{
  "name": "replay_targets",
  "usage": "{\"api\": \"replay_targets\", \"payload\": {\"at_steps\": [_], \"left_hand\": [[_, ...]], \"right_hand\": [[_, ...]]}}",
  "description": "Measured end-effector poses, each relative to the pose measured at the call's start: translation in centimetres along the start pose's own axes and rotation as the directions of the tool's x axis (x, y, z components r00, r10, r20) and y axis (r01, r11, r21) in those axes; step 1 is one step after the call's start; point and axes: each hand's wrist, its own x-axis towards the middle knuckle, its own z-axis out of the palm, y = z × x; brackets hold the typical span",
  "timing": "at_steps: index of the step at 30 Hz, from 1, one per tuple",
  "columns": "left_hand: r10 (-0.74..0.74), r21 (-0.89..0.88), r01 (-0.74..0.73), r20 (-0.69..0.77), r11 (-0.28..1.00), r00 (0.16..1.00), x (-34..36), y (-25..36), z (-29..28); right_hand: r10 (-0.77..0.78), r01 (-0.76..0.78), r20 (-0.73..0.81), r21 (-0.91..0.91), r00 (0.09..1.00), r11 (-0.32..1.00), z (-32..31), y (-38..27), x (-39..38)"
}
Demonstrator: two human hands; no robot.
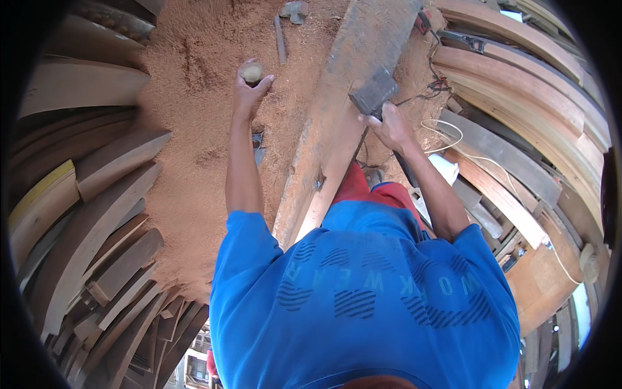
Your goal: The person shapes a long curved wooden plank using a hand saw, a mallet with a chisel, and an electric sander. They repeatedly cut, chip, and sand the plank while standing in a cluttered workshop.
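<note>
My left hand (246, 91) is closed around a round, tan-topped thing (252, 72), seen end-on; its lower part is hidden, so its kind cannot be told. Over a long wooden beam (311, 142), my right hand (390, 128) grips a mallet (374, 92) close to its dark, blocky head. The mallet's dark handle runs back beneath my right forearm. A small notch with something dark in it (319, 182) shows in the beam's near part. The beam slants from near my legs toward the upper right.
Reddish sawdust (188, 149) covers the floor at left. A narrow flat bar (280, 40) and a grey blocky piece (295, 11) lie at the far side. Stacked boards (84, 84) line the left; more planks (512, 71), a handsaw (475, 44) and a pale cord (461, 137) are at right.
</note>
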Motion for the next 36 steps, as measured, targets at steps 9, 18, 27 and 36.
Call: {"api": "replay_targets", "payload": {"at_steps": [9, 18, 27, 36], "left_hand": [[0.597, 0.535, -0.559, 0.121, 0.634, 0.793, -11.6, 14.0, 4.2], [0.294, 0.198, -0.414, 0.448, 0.888, 0.844, -19.1, 16.4, 21.5], [-0.194, 0.569, -0.571, 0.788, 0.591, 0.584, -21.4, 1.6, 31.4], [-0.5, 0.686, -0.365, 0.717, 0.629, 0.486, -20.8, -0.8, 31.7]], "right_hand": [[0.035, 0.019, -0.075, 0.615, 0.997, 0.788, -1.4, 3.2, -8.9], [0.142, 0.234, -0.287, 0.923, 0.947, 0.304, -2.0, 13.3, -24.0], [0.442, 0.304, -0.402, 0.911, 0.802, 0.278, 2.0, 20.0, -32.0], [0.685, 0.458, -0.379, 0.886, 0.623, 0.074, 6.0, 22.5, -35.4]]}}
